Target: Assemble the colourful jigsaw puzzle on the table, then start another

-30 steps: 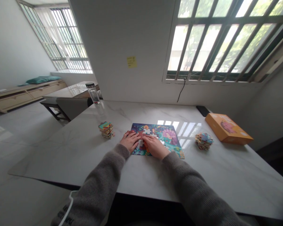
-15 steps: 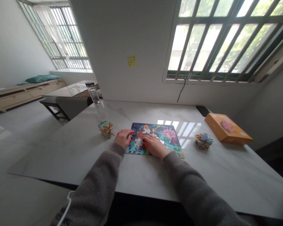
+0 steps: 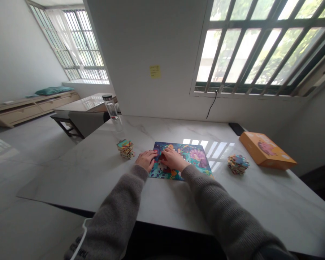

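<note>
A colourful jigsaw puzzle (image 3: 197, 155) lies flat on the table, partly filled, with pale gaps near its middle. My right hand (image 3: 174, 160) arches over its left-centre part, thumb and fingers drawn together on a puzzle piece that the hand mostly hides. Along the puzzle's left edge rests my left hand (image 3: 146, 160), its fingers loosely stretched and the tips touching the red corner area. I see nothing held in it. To the left of that hand stands a stack of puzzle pieces (image 3: 125, 148). Another pile of puzzle pieces (image 3: 237, 164) sits to the right of the puzzle.
An orange box (image 3: 267, 150) lies at the right, with a black phone (image 3: 236, 129) behind it. A clear bottle (image 3: 111, 107) with a dark lid stands at the far left corner of the white marbled table (image 3: 103, 173). A yellow note (image 3: 155, 71) is on the wall.
My right hand has shifted up and left over the puzzle, its fingers now more bent. My left hand stays at the left edge, its fingers slightly flatter. The view has turned slightly left.
</note>
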A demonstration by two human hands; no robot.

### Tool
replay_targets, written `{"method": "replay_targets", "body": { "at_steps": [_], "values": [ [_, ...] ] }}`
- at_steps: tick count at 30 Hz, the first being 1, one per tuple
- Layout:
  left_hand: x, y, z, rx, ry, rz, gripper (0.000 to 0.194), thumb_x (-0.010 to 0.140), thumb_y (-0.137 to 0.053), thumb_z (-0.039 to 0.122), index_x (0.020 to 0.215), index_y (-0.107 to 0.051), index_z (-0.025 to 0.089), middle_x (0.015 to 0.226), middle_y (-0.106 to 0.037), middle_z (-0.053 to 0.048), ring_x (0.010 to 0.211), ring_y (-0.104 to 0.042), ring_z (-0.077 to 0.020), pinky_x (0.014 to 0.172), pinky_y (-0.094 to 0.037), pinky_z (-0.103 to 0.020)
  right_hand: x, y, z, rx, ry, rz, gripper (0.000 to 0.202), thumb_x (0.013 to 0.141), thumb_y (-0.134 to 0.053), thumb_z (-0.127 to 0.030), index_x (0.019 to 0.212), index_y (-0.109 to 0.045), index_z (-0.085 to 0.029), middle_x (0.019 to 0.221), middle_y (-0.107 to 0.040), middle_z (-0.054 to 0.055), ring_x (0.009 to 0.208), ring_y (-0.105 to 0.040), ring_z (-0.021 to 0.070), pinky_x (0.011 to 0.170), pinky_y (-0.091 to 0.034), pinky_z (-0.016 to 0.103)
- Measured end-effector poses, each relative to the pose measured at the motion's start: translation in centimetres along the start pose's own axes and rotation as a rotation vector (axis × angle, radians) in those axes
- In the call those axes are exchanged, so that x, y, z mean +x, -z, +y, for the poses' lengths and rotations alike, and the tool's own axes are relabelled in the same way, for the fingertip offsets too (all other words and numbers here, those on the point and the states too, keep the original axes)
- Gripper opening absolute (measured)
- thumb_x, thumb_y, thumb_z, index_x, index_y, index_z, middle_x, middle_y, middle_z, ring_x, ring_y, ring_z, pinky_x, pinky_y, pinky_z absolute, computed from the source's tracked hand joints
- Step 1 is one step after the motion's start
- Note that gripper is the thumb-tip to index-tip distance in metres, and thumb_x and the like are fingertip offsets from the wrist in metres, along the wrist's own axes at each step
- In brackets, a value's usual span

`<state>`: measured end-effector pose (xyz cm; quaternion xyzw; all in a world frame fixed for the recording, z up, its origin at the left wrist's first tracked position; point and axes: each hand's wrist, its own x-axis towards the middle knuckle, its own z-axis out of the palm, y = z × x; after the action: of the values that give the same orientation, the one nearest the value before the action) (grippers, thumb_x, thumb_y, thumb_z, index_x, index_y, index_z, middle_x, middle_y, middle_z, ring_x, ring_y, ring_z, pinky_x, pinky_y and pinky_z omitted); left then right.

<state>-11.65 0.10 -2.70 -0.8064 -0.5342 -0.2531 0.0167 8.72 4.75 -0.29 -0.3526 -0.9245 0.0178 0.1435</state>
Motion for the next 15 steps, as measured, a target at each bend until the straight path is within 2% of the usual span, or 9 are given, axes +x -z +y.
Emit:
{"method": "replay_targets", "body": {
  "at_steps": [3,7,10,15],
  "values": [
    [0.1,0.0,0.0,-0.037,-0.032,0.016,0.032,0.088,-0.052,0.014,0.114,-0.069,0.021,0.124,-0.07,-0.007,0.118,-0.059,-0.0258,0.1,-0.045,-0.045,-0.1,-0.2,0.4,0.074,-0.007,0.027,0.022,0.087,-0.072,-0.028,0.102,-0.065,-0.013,0.105,-0.063,0.012,0.101,-0.055,0.0243,0.091,-0.046,0.036],
    [0.2,-0.1,-0.3,-0.061,-0.022,0.082,0.031,0.087,-0.051,0.013,0.11,-0.07,0.021,0.118,-0.072,-0.006,0.113,-0.061,-0.0249,0.099,-0.045,-0.043,-1.1,0.3,1.1,0.162,-0.051,0.146,0.014,0.095,-0.059,-0.019,0.104,-0.068,-0.016,0.106,-0.065,0.011,0.105,-0.055,0.0227,0.096,-0.045,0.036],
    [0.2,-0.3,-0.7,-0.051,-0.014,0.09,0.027,0.087,-0.054,0.014,0.107,-0.071,0.021,0.113,-0.073,-0.006,0.11,-0.062,-0.0256,0.096,-0.046,-0.044,-2.6,1.1,2.1,0.168,-0.085,0.197,0.018,0.096,-0.054,-0.016,0.107,-0.069,-0.016,0.108,-0.066,0.011,0.104,-0.057,0.0233,0.096,-0.046,0.038],
    [0.2,-0.6,-0.9,-0.066,-0.054,0.078,0.026,0.088,-0.054,0.015,0.106,-0.072,0.021,0.111,-0.074,-0.006,0.108,-0.063,-0.0253,0.095,-0.047,-0.044,-6.0,2.0,4.0,0.156,-0.079,0.204,0.024,0.095,-0.051,-0.012,0.108,-0.071,-0.016,0.107,-0.068,0.011,0.103,-0.059,0.0248,0.093,-0.048,0.039]
  ]
}}
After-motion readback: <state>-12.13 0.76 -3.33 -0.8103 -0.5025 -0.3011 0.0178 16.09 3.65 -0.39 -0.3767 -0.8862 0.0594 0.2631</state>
